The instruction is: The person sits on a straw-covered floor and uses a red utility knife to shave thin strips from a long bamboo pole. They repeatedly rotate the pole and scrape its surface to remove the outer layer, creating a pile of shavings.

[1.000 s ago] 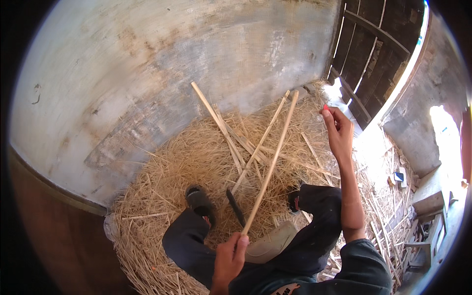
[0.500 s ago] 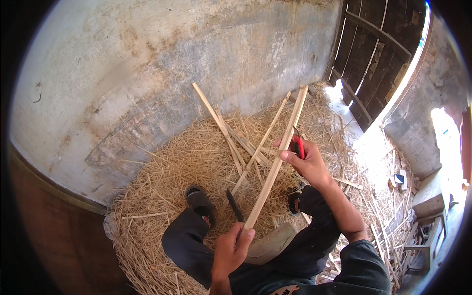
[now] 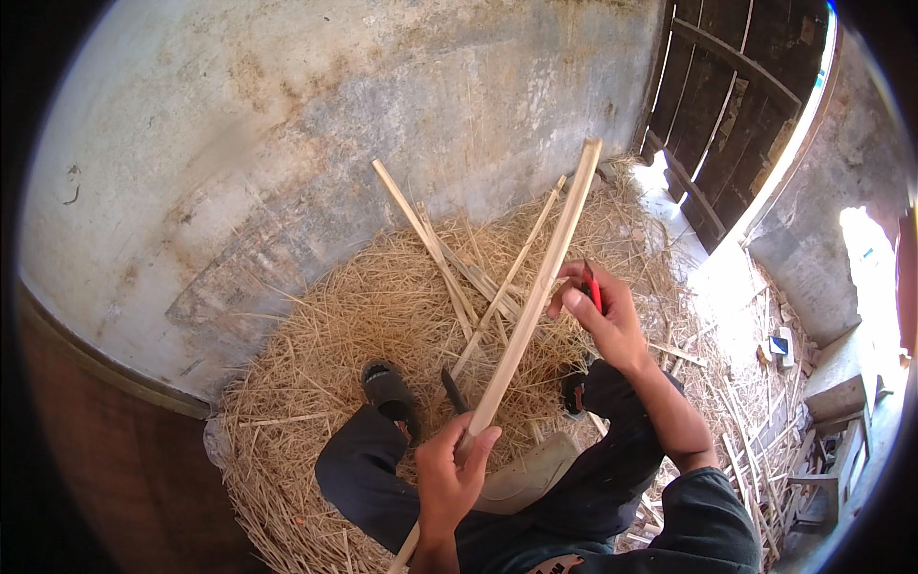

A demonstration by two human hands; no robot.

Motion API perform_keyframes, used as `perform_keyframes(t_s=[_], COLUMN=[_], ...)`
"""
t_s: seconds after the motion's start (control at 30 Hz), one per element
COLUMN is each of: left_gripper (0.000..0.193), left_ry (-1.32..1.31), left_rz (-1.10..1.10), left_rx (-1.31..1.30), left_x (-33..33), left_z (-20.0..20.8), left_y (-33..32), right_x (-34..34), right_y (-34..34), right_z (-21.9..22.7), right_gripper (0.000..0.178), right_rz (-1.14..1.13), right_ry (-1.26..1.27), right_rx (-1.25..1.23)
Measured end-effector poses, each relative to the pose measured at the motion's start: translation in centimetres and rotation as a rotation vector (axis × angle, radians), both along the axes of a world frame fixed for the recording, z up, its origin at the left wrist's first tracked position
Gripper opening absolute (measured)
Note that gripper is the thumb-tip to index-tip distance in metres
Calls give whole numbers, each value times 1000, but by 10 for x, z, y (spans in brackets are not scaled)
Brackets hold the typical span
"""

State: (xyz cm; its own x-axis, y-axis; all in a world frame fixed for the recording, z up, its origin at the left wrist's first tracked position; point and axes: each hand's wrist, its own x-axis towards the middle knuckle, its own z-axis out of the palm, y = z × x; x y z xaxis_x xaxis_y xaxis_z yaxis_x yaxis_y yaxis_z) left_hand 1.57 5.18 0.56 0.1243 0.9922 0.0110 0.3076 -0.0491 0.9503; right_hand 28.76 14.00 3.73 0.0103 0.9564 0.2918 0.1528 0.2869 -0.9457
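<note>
My left hand (image 3: 452, 474) is closed around the lower part of long, pale split-wood strips (image 3: 535, 311), which slant up to the right; whether it is one or several pressed together I cannot tell. A strip end emerges below that wrist. A dark blade (image 3: 453, 390) shows just past my left fingers; whether they hold it is hidden. My right hand (image 3: 612, 320) is just right of the strips, thumb and forefinger apart. Its other fingers curl around a small red-handled tool (image 3: 593, 287) with a dark pointed tip.
More pale strips (image 3: 421, 225) lie crossed on the straw-like shavings (image 3: 325, 316), some leaning at the stained wall (image 3: 287, 143). A sandal (image 3: 387, 387) on my foot is left of the blade. A slatted wooden door (image 3: 732, 105) is at far right, near a wooden stool (image 3: 827, 474).
My right hand has let go of the strips and moved slightly right, keeping the red-handled tool. The strips' far end has risen, and my left hand has shifted slightly up along them.
</note>
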Motion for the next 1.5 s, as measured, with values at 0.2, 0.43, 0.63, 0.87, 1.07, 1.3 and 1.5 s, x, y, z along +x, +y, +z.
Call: perform_keyframes(t_s=[0.2,0.43,0.63,0.87,1.07,1.3,1.5], left_gripper=[33,36,47,57,46,42,53], left_ry=[-30,-79,-272,-379,-249,-331,-309], left_rz=[25,26,-3,-89,-17,14,-9], left_rx=[48,46,31,-28,26,-15,19], left_x=[4,8,10,8,9,13,11], left_z=[10,20,11,20,14,13,16], left_y=[9,13,18,20,20,15,18], right_x=[-12,-37,-48,-59,-56,-52,-57], right_y=[-14,-31,-37,-43,-45,-40,-46], right_z=[-16,-18,-23,-26,-23,-20,-24], right_gripper=[41,32,33,33,33,32,34], right_rz=[-51,43,57,65,55,10,71], right_ry=[-430,-712,-711,-685,-720,-693,-746], right_rx=[359,629,668,661,610,617,641])
